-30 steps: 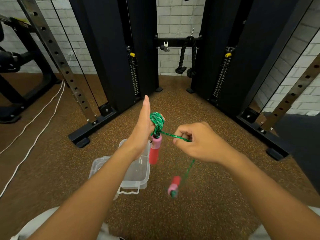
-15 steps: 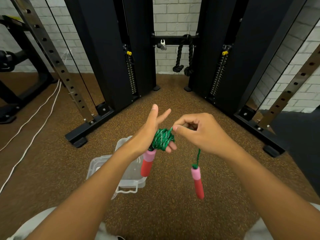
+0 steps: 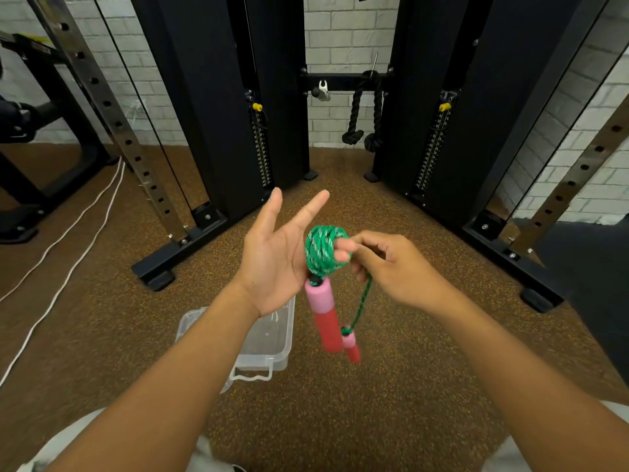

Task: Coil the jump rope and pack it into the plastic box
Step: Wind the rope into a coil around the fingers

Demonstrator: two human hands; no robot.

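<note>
The green jump rope [image 3: 321,248] is wound in a thick coil around two fingers of my left hand [image 3: 275,257], whose thumb and forefinger stick out straight. One pink and red handle [image 3: 322,316] hangs straight down from the coil. My right hand [image 3: 391,267] pinches the short free end of the rope beside the coil. The second pink and red handle [image 3: 350,344] dangles below that hand on a short length of rope. The clear plastic box [image 3: 269,345] stands open on the floor under my left forearm, which hides part of it.
A black cable machine [image 3: 218,107] with weight stacks rises ahead on both sides. A steel upright with holes [image 3: 112,114] stands at the left. White cables [image 3: 58,247] lie on the brown speckled floor at the left. A black tricep rope [image 3: 366,120] hangs at the back.
The free rope has grown shorter as more of it went onto the coil. The second handle has risen and swung left, close to the first. My left hand has turned palm up.
</note>
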